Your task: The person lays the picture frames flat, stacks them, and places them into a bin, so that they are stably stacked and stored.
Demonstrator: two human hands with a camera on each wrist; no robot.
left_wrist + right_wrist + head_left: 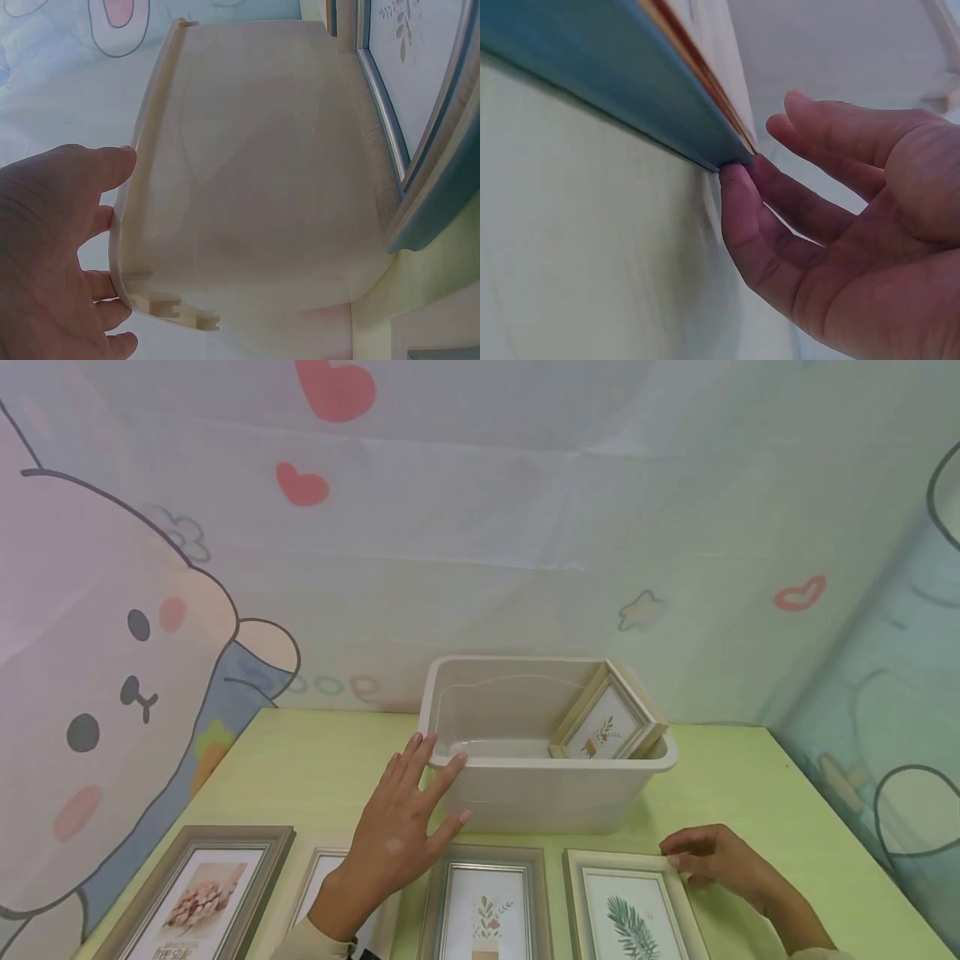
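Observation:
My left hand (397, 831) has its fingers spread, fingertips at the front-left rim of a white plastic bin (532, 802). In the left wrist view, the thumb and fingertips meet the edge of the bin (255, 165). At the far right corner of a cream picture frame with a green leaf print (633, 927), my right hand (716, 864) has its fingers loosely bent. Close up, fingertips (739, 187) touch the corner of that frame (630, 82), while the thumb stays apart from it. Inside the bin, a cream picture frame (607, 727) leans against the right end.
Three more picture frames lie along the near side of the green table (330, 760): a brown one with a flower print (198, 893), a cream one (322, 868) partly under my left arm, and a grey-brown one (487, 902). A cartoon-print cloth (465, 510) hangs behind.

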